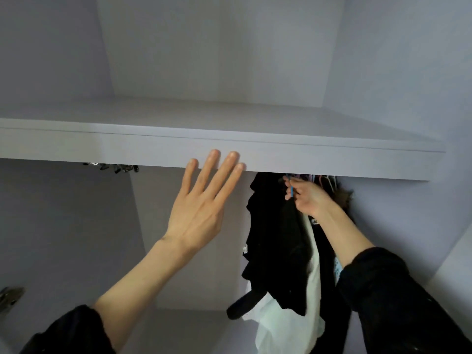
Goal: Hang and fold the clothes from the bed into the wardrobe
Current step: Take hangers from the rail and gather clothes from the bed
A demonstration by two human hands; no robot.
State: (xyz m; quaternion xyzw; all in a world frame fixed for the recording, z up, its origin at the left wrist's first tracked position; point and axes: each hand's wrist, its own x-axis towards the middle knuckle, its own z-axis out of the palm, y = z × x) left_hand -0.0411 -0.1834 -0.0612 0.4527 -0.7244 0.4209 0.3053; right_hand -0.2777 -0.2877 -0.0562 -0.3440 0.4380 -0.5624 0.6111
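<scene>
I look into a pale wardrobe. My left hand (pixel 201 203) is raised with straight spread fingers, its fingertips at the front edge of the wardrobe shelf (pixel 306 159). My right hand (pixel 307 198) reaches under the shelf at the right and grips a blue hanger (pixel 291 191) near its hook. A black garment (pixel 275 251) hangs from there, with a white garment (pixel 288 325) beside and below it. More hanger hooks (pixel 321 178) crowd under the shelf, the rail hidden by the shelf edge.
Metal clips (pixel 115 167) hang under the shelf at the left. A metal door hinge (pixel 10 297) shows at the lower left edge. The left half of the hanging space holds only bare back wall (pixel 189 277). The upper compartment (pixel 217 60) above the shelf shows bare walls.
</scene>
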